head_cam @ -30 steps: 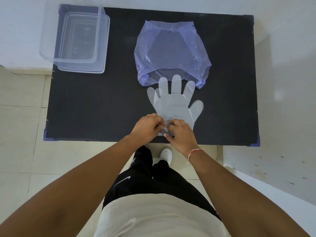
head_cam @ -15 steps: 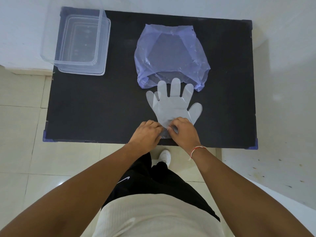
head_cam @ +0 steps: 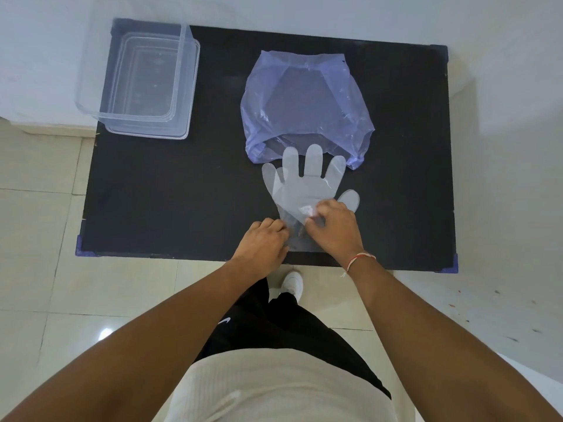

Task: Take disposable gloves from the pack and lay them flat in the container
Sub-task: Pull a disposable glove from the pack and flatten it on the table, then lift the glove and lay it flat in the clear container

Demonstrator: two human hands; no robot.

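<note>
A stack of clear disposable gloves (head_cam: 304, 185) lies flat on the black table (head_cam: 170, 193), fingers pointing away from me and overlapping the mouth of the bluish plastic pack (head_cam: 304, 108). My left hand (head_cam: 263, 242) pinches the cuff end near the table's front edge. My right hand (head_cam: 333, 226) grips the top glove layer at the palm, lifting a crumpled bit of film. The clear plastic container (head_cam: 137, 80) stands at the table's far left corner, with nothing visible inside it.
A white wall runs behind and to the right of the table. Pale floor tiles surround it, and my white shoe (head_cam: 292, 283) shows just below the table's front edge.
My right hand has moved forward from the cuff onto the glove's palm and pulled up some film. My left hand stays at the cuff.
</note>
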